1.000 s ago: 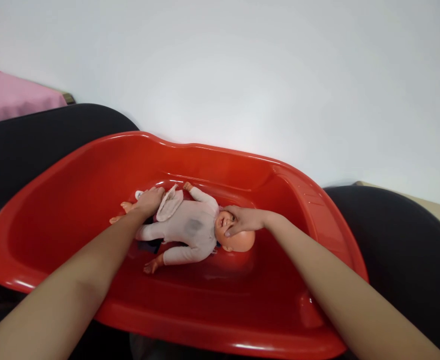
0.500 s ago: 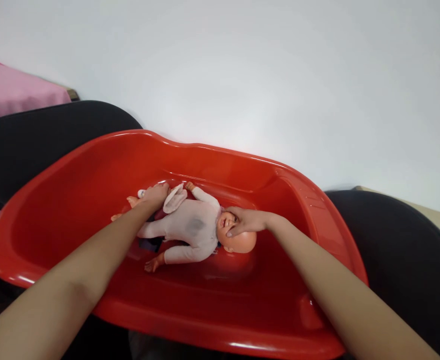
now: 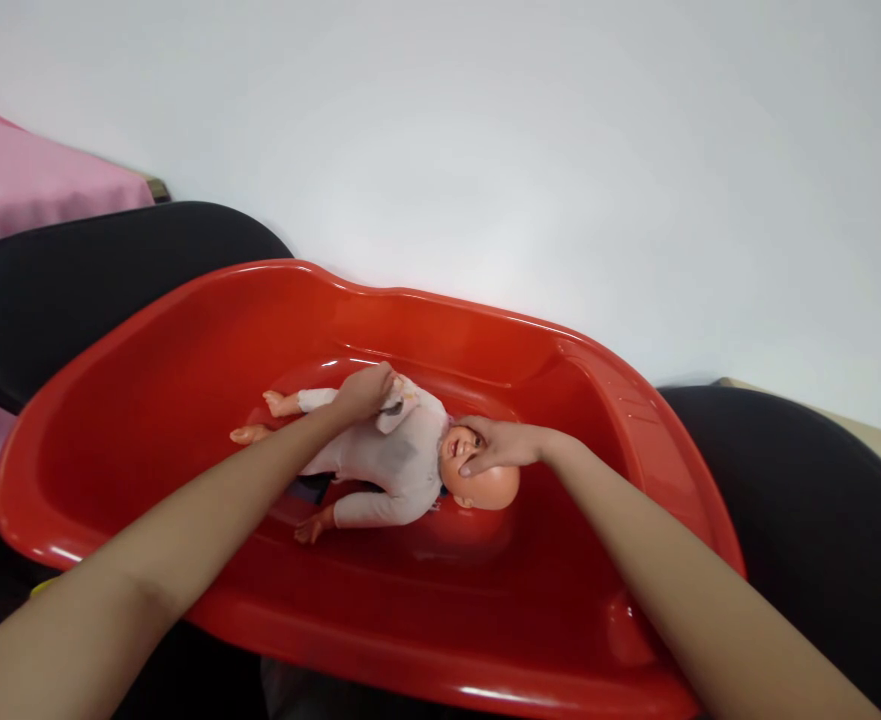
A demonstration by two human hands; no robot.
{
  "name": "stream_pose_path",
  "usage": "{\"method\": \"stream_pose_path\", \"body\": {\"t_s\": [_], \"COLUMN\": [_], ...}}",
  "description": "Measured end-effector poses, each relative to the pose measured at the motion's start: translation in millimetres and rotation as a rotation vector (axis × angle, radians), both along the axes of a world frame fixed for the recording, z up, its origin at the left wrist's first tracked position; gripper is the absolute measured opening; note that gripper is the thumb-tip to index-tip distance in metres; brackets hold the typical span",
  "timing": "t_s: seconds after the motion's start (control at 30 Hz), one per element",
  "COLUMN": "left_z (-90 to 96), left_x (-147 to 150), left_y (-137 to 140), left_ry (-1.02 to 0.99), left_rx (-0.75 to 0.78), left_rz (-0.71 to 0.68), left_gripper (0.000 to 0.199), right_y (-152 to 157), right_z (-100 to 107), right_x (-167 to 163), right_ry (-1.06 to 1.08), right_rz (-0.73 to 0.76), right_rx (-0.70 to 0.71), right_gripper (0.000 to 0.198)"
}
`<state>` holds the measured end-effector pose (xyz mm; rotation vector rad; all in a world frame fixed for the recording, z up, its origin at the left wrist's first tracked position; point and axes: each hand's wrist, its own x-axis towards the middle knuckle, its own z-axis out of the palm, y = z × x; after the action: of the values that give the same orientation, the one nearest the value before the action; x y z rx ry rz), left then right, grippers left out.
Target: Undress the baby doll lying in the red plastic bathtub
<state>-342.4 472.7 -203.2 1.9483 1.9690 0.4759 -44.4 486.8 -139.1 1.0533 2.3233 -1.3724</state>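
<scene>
Nearest, two bare forearms reaching in over the near rim of a red tub (image 3: pixel 110 400), one from each lower corner. Inside the tub, on its floor, a baby doll (image 3: pixel 402 465) in a pale suit, lying on its back, head toward the right end of the tub, bare feet toward the left end. Right hand (image 3: pixel 504 447) laid over the doll's head, fingers across the face, thumb by the cheek; resting there rather than clenched. Left hand (image 3: pixel 365 392) on the doll's chest on the far side, fingers curled around a small pale cloth (image 3: pixel 397 410) and pressing it against the suit. Hands apart, one at each end of the doll's upper body. Under the doll's hips, a dark patch, too hidden to tell what. Behind the tub on the left, a black chair back (image 3: pixel 95 280); another black seat (image 3: pixel 800 500) to the right of the tub. Beyond the left chair, pink fabric (image 3: pixel 35 195). Farthest, a plain white wall (image 3: pixel 485 140).
</scene>
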Motion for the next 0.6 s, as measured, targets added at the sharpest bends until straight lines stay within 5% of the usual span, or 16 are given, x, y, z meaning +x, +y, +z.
{"method": "stream_pose_path", "body": {"t_s": [0.2,0.6], "left_z": [-2.1,-14.7], "left_x": [52,31], "left_y": [-25,-15], "left_ry": [0.043,0.065], "left_rx": [0.097,0.043], "left_rz": [-0.302,-0.259], "left_gripper": [0.046,0.028], "right_y": [-2,0], "right_z": [4,1], "right_x": [-3,-1], "right_ry": [-0.042,-0.011], "right_rz": [-0.004,-0.006], "right_rx": [0.034,-0.001], "right_gripper": [0.087,0.088]}}
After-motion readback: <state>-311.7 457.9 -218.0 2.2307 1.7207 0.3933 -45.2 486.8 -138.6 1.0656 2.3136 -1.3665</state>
